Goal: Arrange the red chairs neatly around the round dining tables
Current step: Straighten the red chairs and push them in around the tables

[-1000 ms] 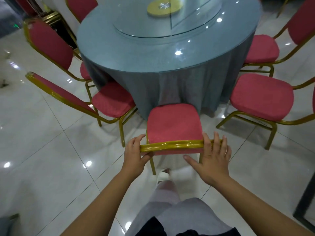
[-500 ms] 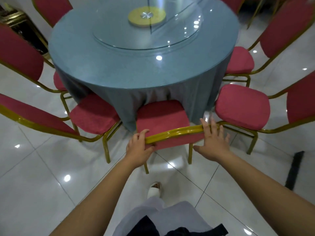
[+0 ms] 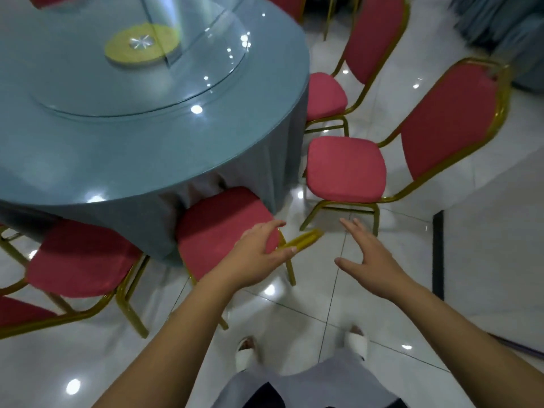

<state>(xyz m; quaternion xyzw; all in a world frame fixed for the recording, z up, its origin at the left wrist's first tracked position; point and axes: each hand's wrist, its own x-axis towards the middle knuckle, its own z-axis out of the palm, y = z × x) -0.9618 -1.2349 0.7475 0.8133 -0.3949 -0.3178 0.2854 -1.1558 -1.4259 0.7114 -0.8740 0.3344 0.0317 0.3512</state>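
One red chair (image 3: pixel 82 260) at the round table's (image 3: pixel 147 142) seven o'clock is cut off by the left edge. Its neighbour (image 3: pixel 212 231) at five o'clock sits against the tablecloth (image 3: pixel 250 172), its blurred back rail (image 3: pixel 306 240) mostly hidden by the left hand (image 3: pixel 259 254), fingers straight, contact unclear. The right hand (image 3: pixel 371 260) hangs at the rail's three o'clock, fingers spread, apart from it.

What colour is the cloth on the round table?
Plain grey-blue fabric tablecloth, clearest in the head view.
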